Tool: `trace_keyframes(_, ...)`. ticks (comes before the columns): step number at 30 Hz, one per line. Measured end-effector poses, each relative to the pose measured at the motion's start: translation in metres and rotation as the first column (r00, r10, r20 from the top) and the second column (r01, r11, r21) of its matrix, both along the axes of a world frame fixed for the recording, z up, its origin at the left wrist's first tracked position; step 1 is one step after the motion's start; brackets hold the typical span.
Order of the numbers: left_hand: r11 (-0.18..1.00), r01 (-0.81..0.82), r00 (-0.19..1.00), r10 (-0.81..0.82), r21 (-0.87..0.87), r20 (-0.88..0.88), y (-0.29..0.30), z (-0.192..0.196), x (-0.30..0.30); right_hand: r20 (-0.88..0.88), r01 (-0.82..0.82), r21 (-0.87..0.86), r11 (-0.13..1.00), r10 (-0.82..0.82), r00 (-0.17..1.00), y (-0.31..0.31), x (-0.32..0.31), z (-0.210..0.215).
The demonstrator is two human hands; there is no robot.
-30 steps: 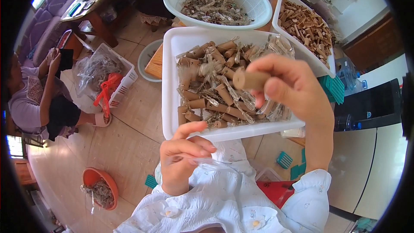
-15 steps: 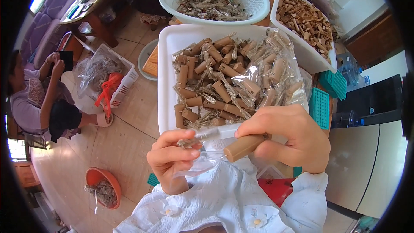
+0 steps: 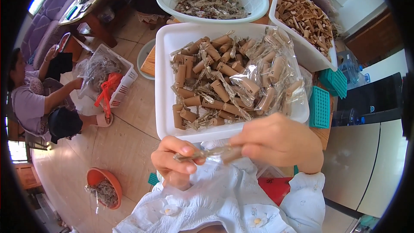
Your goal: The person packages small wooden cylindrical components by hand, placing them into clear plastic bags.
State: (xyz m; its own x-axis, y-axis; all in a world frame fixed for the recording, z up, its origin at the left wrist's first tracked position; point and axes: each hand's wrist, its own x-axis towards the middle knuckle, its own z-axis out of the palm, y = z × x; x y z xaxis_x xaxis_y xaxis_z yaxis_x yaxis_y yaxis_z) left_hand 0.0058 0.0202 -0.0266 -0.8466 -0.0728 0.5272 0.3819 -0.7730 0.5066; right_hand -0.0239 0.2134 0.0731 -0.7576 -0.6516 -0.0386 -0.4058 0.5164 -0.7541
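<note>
In front of my chest, my left hand (image 3: 174,159) pinches a small bundle of thin clear wire (image 3: 210,152), probably a string-light strand. The strand reaches across to my right hand (image 3: 280,140), which is smeared by motion. Its fingers are closed around a brown cork-shaped stopper (image 3: 232,155), mostly hidden and blurred. Just beyond both hands stands a white tub (image 3: 194,136), heaped with similar brown stoppers (image 3: 222,90) with wire bundles attached. Some of those, at the tub's right, lie under a clear plastic bag (image 3: 267,67).
Behind the tub stand a pale green colander (image 3: 168,0) of tangled wire lights and a white bin (image 3: 302,51) of loose brown pieces. Teal trays (image 3: 319,108) lie to the right. At left, a person (image 3: 39,95) sits by a white basket (image 3: 125,84); an orange bucket (image 3: 110,174) is on the floor.
The stopper has swung in my right hand, and the wire bundle now bridges both hands. The clear plastic film below my left hand is less distinct. The seated person has lowered a hand to the basket.
</note>
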Motion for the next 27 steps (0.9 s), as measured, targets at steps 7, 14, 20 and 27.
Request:
trace_keyframes(7, 0.986, -0.133, 0.990, 0.138, -0.105, 0.041, 0.004, -0.005, -0.006, 0.370, -0.001, -0.426, 0.905, 0.175, 0.912, 0.012, 0.002, -0.001)
trace_keyframes(14, 0.995, 0.032, 0.994, -0.040, -0.091, -0.098, 0.006, -0.009, -0.010, 0.459, 0.281, -0.550, 0.786, 0.003, 0.888, 0.011, 0.011, -0.005)
trace_keyframes(20, 0.983, 0.061, 0.993, -0.078, -0.172, -0.089, 0.015, -0.007, -0.003, 0.432, 0.456, -0.593, 0.664, -0.216, 0.876, -0.012, 0.012, -0.028)
trace_keyframes(27, 0.960, -0.055, 0.998, 0.046, -0.276, -0.036, 0.018, -0.010, 0.000, 0.602, 0.507, -0.430, 0.747, -0.182, 0.778, -0.011, 0.017, -0.031)
